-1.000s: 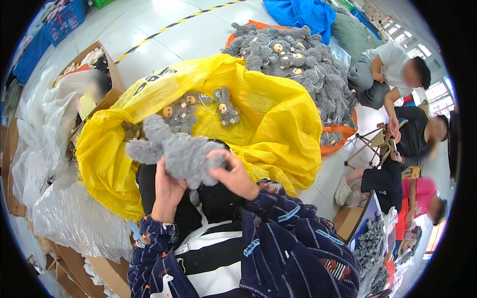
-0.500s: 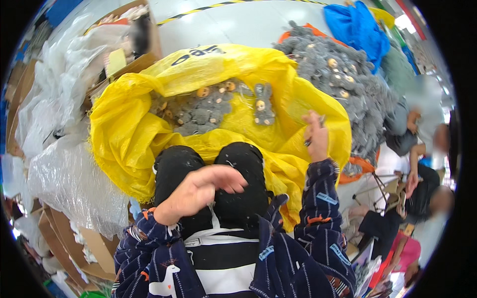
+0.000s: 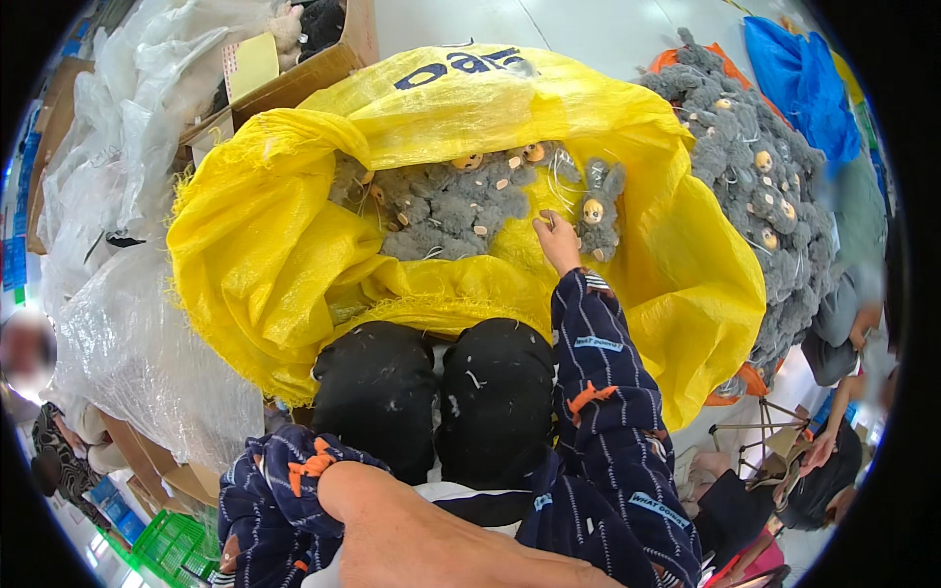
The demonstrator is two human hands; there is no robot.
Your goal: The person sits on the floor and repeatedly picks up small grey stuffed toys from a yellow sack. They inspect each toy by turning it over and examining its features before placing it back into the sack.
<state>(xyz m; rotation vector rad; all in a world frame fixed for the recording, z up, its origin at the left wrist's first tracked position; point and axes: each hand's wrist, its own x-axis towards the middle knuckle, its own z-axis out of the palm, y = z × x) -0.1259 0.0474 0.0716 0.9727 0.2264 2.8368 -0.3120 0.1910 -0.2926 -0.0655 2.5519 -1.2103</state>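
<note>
A big yellow woven sack (image 3: 294, 255) lies open in front of my knees. Inside it is a heap of grey plush toys (image 3: 441, 201) with tan faces. My right hand (image 3: 557, 240) reaches into the sack in a dark striped sleeve, its fingertips pinched together. They sit just left of one grey plush toy (image 3: 598, 204) that lies apart from the heap. Whether they hold anything is unclear. My left hand (image 3: 412, 534) is close under the camera at the bottom edge, blurred, with nothing seen in it.
A large pile of the same grey plush toys (image 3: 755, 167) lies at the right beside blue cloth (image 3: 799, 69). Clear plastic bags (image 3: 118, 323) and a cardboard box (image 3: 294, 69) stand at the left. Other people sit at the lower right (image 3: 833, 343).
A second ago both hands held a grey plush toy over my lap. It has left my hands. My right hand has gone forward into the sack and my left has drawn back toward me.
</note>
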